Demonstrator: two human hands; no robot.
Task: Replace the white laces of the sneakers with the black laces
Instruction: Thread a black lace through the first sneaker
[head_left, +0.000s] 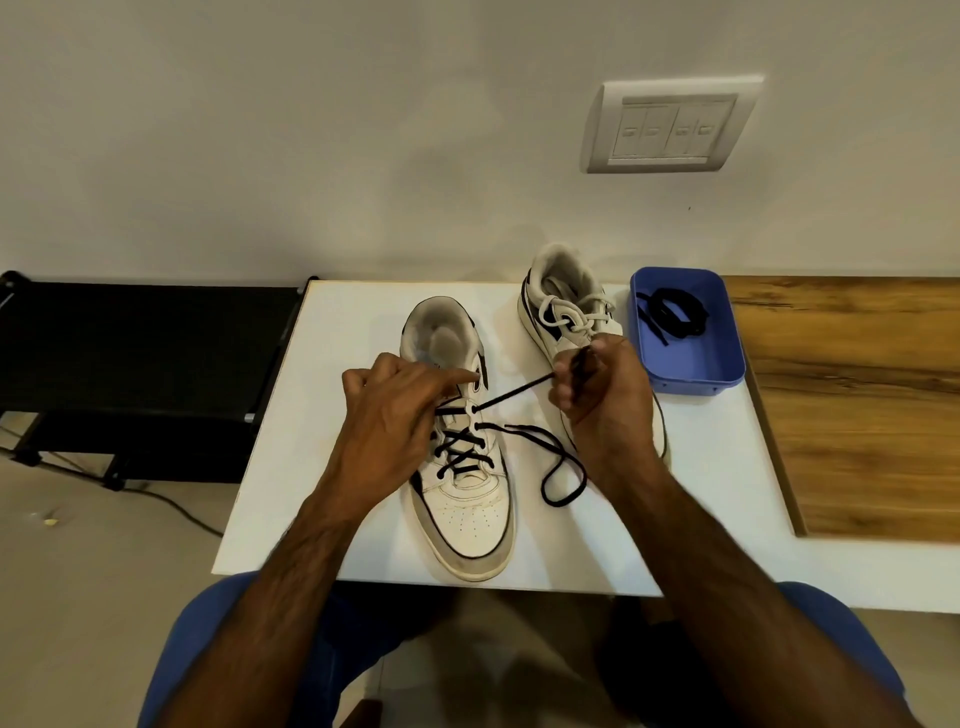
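Right hand (597, 384) pinching taut black lace (511, 393), left hand (400, 400) pressing near sneaker (462, 467) with finger straight, second sneaker (563, 306) white-laced, blue tub (691, 364) beside

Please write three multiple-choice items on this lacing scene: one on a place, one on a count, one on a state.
1. Where is the spare black lace?
A. In the blue tray
B. Inside a sneaker
C. On the floor

2. How many sneakers are on the white table?
A. One
B. Two
C. Three

3. What does the right hand hold?
A. Nothing
B. A white lace
C. A black lace end

Answers: 1 A, it lies coiled in the tray. 2 B, a near sneaker and a far sneaker. 3 C, the lace runs taut from an eyelet into its fingers.
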